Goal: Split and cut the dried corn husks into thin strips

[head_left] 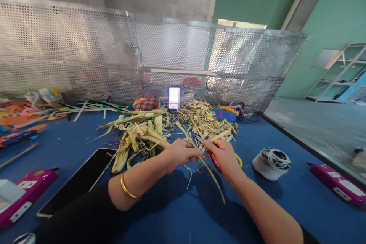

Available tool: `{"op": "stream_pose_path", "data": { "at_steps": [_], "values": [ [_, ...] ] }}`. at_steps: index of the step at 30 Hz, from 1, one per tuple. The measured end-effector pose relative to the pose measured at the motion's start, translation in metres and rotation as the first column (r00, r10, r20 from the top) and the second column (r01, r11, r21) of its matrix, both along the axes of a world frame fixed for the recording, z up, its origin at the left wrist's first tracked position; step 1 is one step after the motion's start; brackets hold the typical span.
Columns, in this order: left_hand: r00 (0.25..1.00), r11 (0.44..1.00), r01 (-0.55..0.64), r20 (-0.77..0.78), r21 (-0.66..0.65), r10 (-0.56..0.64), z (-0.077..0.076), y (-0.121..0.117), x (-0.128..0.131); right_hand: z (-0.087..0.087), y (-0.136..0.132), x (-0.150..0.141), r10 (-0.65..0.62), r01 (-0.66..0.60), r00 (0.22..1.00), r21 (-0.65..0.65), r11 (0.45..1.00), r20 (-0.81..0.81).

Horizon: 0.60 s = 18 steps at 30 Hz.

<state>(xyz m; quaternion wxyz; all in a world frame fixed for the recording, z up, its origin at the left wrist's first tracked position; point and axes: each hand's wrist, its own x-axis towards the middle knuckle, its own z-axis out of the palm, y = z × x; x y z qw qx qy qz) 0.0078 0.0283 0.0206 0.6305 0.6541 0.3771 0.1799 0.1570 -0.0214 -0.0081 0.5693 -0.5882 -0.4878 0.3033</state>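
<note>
My left hand (178,153) is closed in a pinch on a long pale green leaf strip (213,177) that runs from up left down to the right over the blue table. My right hand (224,156) is closed round scissors with red and yellow handles (239,160); their blades reach the strip near my left fingertips. A gold bangle (127,190) sits on my left wrist. A thin curl of cut fibre (189,175) hangs under my hands.
A pile of dried husks (137,137) and a heap of cut scraps (203,118) lie behind my hands. A spool of white string (271,163) stands right. A dark tablet (80,179) and pink tools (25,192) (337,183) lie at the sides. A phone (174,97) leans on the perforated metal screen (85,53).
</note>
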Motion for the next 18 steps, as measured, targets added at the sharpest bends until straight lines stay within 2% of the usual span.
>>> {"op": "stream_pose_path", "data": {
  "at_steps": [2, 3, 5, 7, 8, 9, 11, 13, 16, 18],
  "values": [
    [1.000, 1.000, -0.007, -0.009, 0.022, 0.007, 0.001, 0.000, -0.001, 0.005, -0.005, 0.004, -0.051, 0.060, 0.970, -0.030, 0.998, 0.237],
    [1.000, 0.999, -0.013, -0.016, 0.045, 0.014, 0.002, 0.000, -0.001, 0.009, -0.008, 0.006, -0.118, 0.126, 0.919, 0.004, 0.992, 0.377],
    [0.999, 0.993, -0.016, -0.033, 0.117, 0.020, 0.001, -0.001, -0.002, 0.018, -0.016, 0.009, -0.322, 0.242, 0.766, 0.214, 0.946, 0.556],
    [0.999, 0.980, 0.007, -0.054, 0.201, 0.004, -0.001, -0.005, -0.001, 0.024, -0.021, 0.008, -0.402, 0.193, 0.701, 0.386, 0.902, 0.589],
    [0.998, 0.972, 0.031, -0.069, 0.232, -0.015, -0.002, -0.007, 0.000, 0.026, -0.022, 0.006, -0.362, 0.119, 0.714, 0.405, 0.906, 0.599],
    [0.996, 0.965, 0.058, -0.084, 0.254, -0.038, -0.004, -0.010, 0.001, 0.027, -0.022, 0.004, -0.270, 0.026, 0.742, 0.375, 0.927, 0.614],
    [0.991, 0.956, 0.104, -0.114, 0.274, -0.075, -0.006, -0.015, 0.004, 0.026, -0.020, -0.001, -0.047, -0.132, 0.792, 0.246, 0.960, 0.609],
    [0.988, 0.959, 0.121, -0.127, 0.256, -0.090, -0.007, -0.019, 0.005, 0.023, -0.018, -0.005, 0.078, -0.188, 0.839, 0.154, 0.970, 0.538],
    [0.986, 0.968, 0.133, -0.127, 0.212, -0.108, -0.007, -0.021, 0.006, 0.017, -0.015, -0.007, 0.015, -0.096, 0.911, 0.175, 0.980, 0.412],
    [0.983, 0.960, 0.153, -0.139, 0.233, -0.122, -0.008, -0.020, 0.005, 0.013, -0.013, -0.008, -0.039, -0.036, 0.932, 0.201, 0.979, 0.362]
  ]
}}
